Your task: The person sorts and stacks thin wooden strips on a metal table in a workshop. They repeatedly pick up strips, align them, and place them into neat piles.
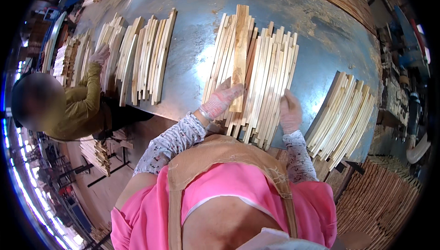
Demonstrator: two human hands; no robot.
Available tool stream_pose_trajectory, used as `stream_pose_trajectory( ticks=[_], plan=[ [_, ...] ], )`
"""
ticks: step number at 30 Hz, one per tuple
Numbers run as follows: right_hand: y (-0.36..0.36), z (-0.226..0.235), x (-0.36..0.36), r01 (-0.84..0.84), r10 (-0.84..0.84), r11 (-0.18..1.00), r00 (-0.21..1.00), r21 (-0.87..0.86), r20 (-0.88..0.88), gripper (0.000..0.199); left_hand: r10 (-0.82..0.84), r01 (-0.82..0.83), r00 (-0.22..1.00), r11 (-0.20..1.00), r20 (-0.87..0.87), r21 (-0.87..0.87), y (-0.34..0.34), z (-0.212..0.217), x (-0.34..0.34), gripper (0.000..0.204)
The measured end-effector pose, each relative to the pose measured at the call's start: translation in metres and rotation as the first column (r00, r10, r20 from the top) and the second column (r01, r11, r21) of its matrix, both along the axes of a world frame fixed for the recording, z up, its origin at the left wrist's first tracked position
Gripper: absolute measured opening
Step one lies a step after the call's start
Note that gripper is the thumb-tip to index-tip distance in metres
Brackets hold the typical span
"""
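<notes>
In my left hand (pixel 223 101) is a wooden strip (pixel 240 43), wider and browner than those around it; the fingers close on its near end. The strip lies lengthwise above a pile of pale, narrow wooden strips (pixel 268 75) on the metal table (pixel 192 34). My right hand (pixel 290 112) is at the right side of this pile, close to its outer strips. Its fingers are slightly blurred, so whether they grip anything cannot be made out. Both hands wear pinkish work gloves, with patterned sleeves over the forearms.
More wooden strips (pixel 341 117) form a pile at the table's right edge. Left of me lie further bundles (pixel 151 62). A co-worker in an olive top (pixel 80 108) reaches over strips at the far left. Stacked wood (pixel 380 199) stands at the lower right.
</notes>
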State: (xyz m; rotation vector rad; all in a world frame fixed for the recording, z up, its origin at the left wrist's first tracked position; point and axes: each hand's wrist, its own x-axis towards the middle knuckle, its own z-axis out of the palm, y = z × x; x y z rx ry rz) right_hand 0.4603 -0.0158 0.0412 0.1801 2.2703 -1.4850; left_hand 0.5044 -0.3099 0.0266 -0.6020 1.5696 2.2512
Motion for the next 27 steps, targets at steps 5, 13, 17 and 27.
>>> stream_pose_trajectory(
  ticks=[5,13,17,27],
  plan=[
    [-0.103,0.000,0.010,-0.370,0.359,0.921,0.928,-0.125,-0.099,0.075,-0.220,0.107,0.942,0.914,-0.254,-0.392,0.004,0.005,0.017,0.076],
    [-0.255,0.102,-0.255,-0.364,0.423,0.906,0.796,0.216,-0.433,0.071,0.282,-0.327,0.944,0.863,-0.170,-0.385,-0.020,0.029,0.051,0.083],
    [-0.273,0.128,-0.317,-0.335,0.383,0.920,0.661,0.203,-0.645,0.065,0.475,-0.484,0.866,0.715,-0.157,-0.505,-0.030,0.000,0.083,0.077],
    [0.031,-0.051,-0.123,0.211,-0.119,0.919,0.954,0.334,-0.273,0.073,0.432,-0.381,0.855,0.151,-0.285,-0.912,-0.151,-0.042,0.149,0.067]
  ],
)
